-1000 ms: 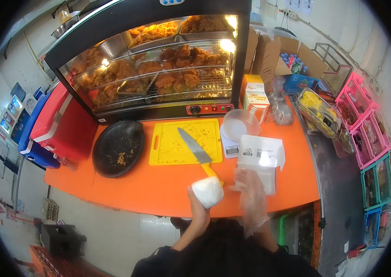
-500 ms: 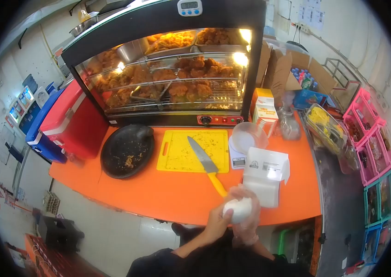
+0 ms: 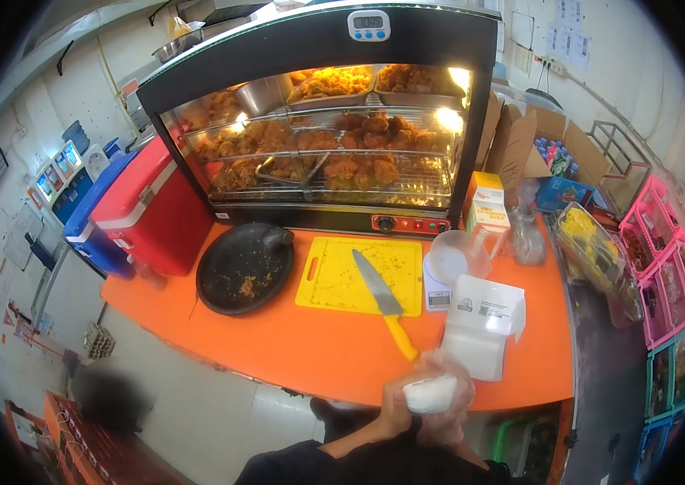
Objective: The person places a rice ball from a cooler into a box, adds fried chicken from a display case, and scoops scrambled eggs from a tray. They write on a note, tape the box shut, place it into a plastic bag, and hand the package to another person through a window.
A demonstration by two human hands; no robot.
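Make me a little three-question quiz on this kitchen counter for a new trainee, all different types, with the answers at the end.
1. True or false: the handle of the knife reaches past the edge of the yellow cutting board.
2. Multiple choice: which hand at the white item wears a clear plastic glove? A) left B) right C) neither
3. Fill in the blank: seen by the person, the round black dish sits to the ____ of the board.

Key: 1. True. 2. B, the right hand. 3. Left.
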